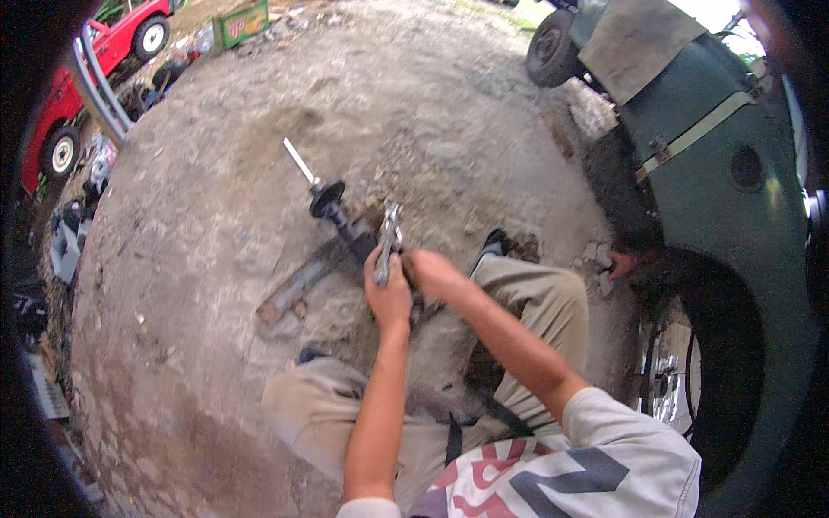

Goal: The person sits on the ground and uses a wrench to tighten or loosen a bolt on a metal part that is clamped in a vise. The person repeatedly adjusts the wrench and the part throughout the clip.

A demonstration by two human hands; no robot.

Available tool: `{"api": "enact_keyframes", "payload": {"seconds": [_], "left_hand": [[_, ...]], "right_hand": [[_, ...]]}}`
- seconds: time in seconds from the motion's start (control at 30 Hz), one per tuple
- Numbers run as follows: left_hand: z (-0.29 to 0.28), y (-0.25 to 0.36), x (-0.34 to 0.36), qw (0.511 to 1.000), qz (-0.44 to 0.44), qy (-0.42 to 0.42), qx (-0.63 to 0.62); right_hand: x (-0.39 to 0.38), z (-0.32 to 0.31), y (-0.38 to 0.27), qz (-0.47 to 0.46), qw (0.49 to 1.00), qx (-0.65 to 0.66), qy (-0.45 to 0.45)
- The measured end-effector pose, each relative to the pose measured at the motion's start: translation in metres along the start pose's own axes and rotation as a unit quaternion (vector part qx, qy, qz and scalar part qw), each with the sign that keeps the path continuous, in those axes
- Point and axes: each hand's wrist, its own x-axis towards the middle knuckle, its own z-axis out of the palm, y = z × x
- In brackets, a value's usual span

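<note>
My left hand (385, 289) is closed on a silver metal tool (389, 224), apparently locking pliers or a wrench, held over a strut. My right hand (425, 274) is curled beside it at the dark lower body of the strut; what its fingers grip is partly hidden. The strut has a black round plate (325, 200) and a bright rod (298, 158) pointing up and left. A worn flat bar (285, 298) lies on the ground beneath it, angled toward the lower left.
A green vehicle (717, 207) with a wheel (548, 52) is at my right; what looks like another person's hand (623, 264) shows beside it. A red vehicle (117, 39), a green crate (237, 26), bent rails (99, 86) and clutter line the left side of the dusty ground (173, 250).
</note>
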Motion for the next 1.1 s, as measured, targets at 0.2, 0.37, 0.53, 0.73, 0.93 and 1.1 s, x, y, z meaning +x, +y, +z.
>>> {"api": "enact_keyframes", "payload": {"seconds": [0.2, 0.37, 0.53, 0.73, 0.93, 1.1], "left_hand": [[0.016, 0.022, -0.005, 0.999, -0.038, -0.011, 0.0], [0.008, 0.019, -0.002, 1.0, -0.022, -0.004, -0.016], [0.009, 0.012, -0.002, 1.0, -0.012, 0.001, -0.011], [0.017, 0.025, -0.007, 0.999, -0.03, -0.001, -0.024], [-0.004, 0.001, 0.008, 0.999, -0.013, 0.026, -0.024], [0.005, -0.019, 0.011, 1.0, -0.013, 0.025, 0.001]], "right_hand": [[0.009, -0.008, 0.003, 0.192, 0.974, 0.109, 0.041], [0.001, -0.006, -0.019, 0.106, 0.981, 0.139, 0.079], [0.005, -0.01, -0.026, 0.143, 0.981, 0.108, 0.075], [0.013, 0.009, 0.003, 0.115, 0.972, 0.165, 0.124], [0.017, -0.005, -0.034, 0.171, 0.981, 0.081, 0.046], [0.016, -0.003, -0.02, 0.126, 0.985, 0.103, 0.049]]}}
